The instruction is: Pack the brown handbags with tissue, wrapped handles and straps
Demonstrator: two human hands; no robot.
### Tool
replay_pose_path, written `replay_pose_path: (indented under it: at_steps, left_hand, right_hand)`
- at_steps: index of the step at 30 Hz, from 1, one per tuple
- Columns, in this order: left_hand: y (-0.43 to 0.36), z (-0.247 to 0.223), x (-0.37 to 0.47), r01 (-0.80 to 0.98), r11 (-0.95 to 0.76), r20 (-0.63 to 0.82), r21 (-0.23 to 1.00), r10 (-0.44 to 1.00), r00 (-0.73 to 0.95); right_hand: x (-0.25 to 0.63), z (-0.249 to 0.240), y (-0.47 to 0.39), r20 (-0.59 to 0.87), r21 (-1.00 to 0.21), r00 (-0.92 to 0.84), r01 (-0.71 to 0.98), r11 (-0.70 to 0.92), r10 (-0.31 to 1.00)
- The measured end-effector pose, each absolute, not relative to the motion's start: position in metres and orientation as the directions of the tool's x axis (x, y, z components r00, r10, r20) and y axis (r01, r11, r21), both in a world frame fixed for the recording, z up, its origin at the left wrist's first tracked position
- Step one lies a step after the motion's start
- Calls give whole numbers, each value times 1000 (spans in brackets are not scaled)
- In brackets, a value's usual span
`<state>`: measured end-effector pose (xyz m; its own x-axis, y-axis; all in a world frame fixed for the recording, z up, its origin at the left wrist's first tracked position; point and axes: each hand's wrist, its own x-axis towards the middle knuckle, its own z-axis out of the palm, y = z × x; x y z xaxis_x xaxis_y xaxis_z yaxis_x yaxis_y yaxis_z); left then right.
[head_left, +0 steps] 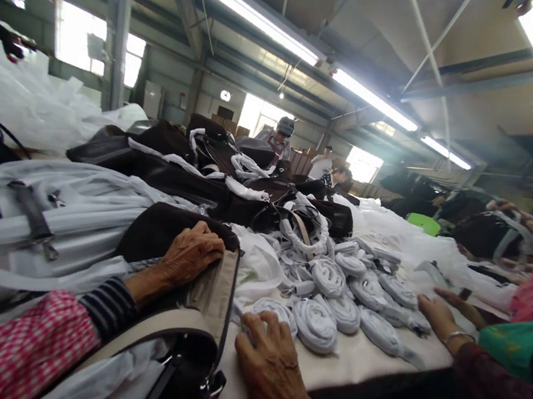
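Note:
A dark brown handbag (156,226) with a beige lining and a pale handle lies tilted in front of me. My left hand (195,252) is closed on its upper edge, fingers curled over the zipped opening. To the right, my right hand (274,359) reaches down to the table with bent fingers gripping a coiled strap (274,307) in white wrapping. Its fingertips are partly hidden. Many more wrapped strap coils (315,324) lie just beyond and beside that hand.
Dark bags with wrapped handles (179,175) are heaped behind. White-wrapped bags (66,215) crowd the left. At right, a co-worker's hand (442,318) rests by the coils on the table (351,368), whose front edge runs below. Other people stand farther back.

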<state>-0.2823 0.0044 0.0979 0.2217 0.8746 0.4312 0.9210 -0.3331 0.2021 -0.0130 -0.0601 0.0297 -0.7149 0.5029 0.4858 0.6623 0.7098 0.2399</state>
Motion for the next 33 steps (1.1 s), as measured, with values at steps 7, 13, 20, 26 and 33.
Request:
replay_pose_path:
  at_steps: [7, 13, 20, 26, 33]
  left_hand:
    - [3, 100, -285, 913, -356, 445, 202, 863, 238]
    - [5, 97, -287, 890, -427, 424, 158, 844, 330]
    - [11, 92, -287, 870, -480, 453, 111, 804, 386]
    - [16, 86, -288, 863, -486, 480, 137, 795, 371]
    - [16, 84, -291, 847, -507, 483, 159, 788, 381]
  right_hand:
    - [28, 56, -51, 496, 450, -821, 522, 725, 284]
    - [65, 67, -79, 352, 457, -904, 391, 799, 241]
    - [85, 53, -89, 461, 229, -793, 540, 810, 398]
    - [46, 53, -92, 555, -5, -664, 599, 801, 501]
    - [10, 58, -131, 572, -289, -600, 490, 822, 559]
